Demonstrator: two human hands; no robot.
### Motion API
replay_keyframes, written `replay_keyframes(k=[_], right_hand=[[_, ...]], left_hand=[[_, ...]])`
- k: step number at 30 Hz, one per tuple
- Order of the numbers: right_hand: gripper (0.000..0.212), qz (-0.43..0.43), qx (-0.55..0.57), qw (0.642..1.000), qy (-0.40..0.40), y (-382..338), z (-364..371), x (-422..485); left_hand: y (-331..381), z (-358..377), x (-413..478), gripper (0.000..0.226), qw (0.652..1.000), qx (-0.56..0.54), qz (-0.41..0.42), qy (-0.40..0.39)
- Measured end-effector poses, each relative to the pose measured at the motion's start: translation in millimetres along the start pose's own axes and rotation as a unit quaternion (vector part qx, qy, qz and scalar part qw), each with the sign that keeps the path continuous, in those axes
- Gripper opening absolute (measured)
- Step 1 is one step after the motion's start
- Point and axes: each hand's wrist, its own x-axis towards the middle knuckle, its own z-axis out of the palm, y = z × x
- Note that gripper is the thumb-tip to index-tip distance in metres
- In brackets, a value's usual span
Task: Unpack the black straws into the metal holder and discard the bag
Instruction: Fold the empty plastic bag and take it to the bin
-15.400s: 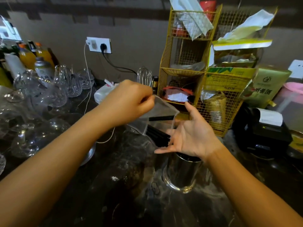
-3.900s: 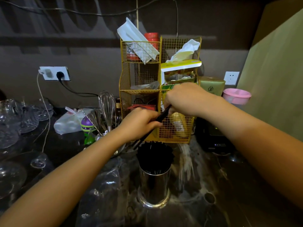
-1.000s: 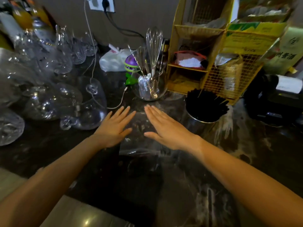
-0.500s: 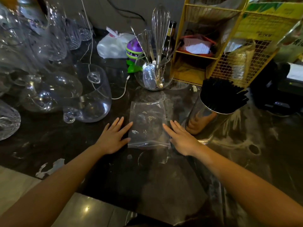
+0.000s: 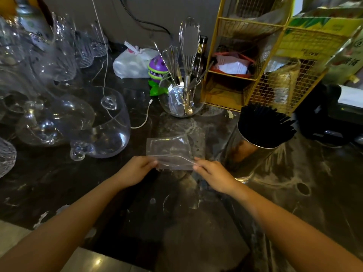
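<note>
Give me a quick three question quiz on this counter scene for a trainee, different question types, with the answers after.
1. True or false: the black straws stand in the metal holder.
2. The clear bag is held by: A) the left hand only, B) both hands, C) neither.
3. Fill in: the whisk stands in a glass ____.

Key: 1 true. 2 B, the right hand pinches the other corner. 3 bowl.

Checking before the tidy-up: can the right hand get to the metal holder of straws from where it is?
Probably yes. The right hand pinches the near edge of the clear bag, and the metal holder stands just to its right on the counter with nothing between them. It would have to let go of the bag first.
</note>
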Motion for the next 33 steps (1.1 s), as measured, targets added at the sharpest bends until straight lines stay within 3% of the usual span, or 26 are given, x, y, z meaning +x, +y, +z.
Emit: replay_keyframes(k=[5, 8, 13, 19, 21, 24, 28, 31, 33], right_hand=[[0.016, 0.023, 0.142, 0.987, 0.07, -7.5, 4.4, 9.5], [0.019, 0.065, 0.218, 0.97, 0.088, -13.0, 6.4, 22.2], [0.007, 0.128, 0.19, 0.97, 0.083, -15.8, 8.4, 49.0], [0.054, 0.175, 0.093, 0.977, 0.08, -10.1, 18.1, 71.3], [0.051, 0.18, 0.078, 0.978, 0.077, -10.7, 19.5, 72.7], [0.038, 0.159, 0.055, 0.982, 0.08, -12.7, 19.7, 70.5], [0.04, 0.13, -0.018, 0.987, 0.091, -14.1, 19.8, 64.3], [0.035, 0.094, -0.078, 0.988, 0.097, -13.6, 18.6, 63.1], [0.032, 0.046, -0.116, 0.988, 0.086, -11.2, 17.6, 63.1]], left_hand=[[-4.5, -2.5, 2.1, 0.026, 0.994, -0.098, -0.048, 0.02], [-8.8, 0.5, 7.0, 0.023, 0.986, -0.136, -0.082, 0.054], [-11.9, 3.4, 19.2, 0.016, 0.969, -0.167, -0.151, 0.104], [-11.0, 6.9, 30.2, 0.004, 0.962, -0.122, -0.19, 0.152], [-10.6, 7.4, 32.4, 0.014, 0.963, -0.104, -0.184, 0.167], [-8.7, 9.4, 34.5, 0.021, 0.971, 0.01, -0.144, 0.19], [-13.7, 14.9, 36.9, 0.025, 0.954, 0.214, -0.048, 0.203], [-15.6, 14.5, 39.7, 0.027, 0.929, 0.326, 0.058, 0.166], [-13.8, 12.4, 40.2, 0.031, 0.909, 0.394, 0.075, 0.113]])
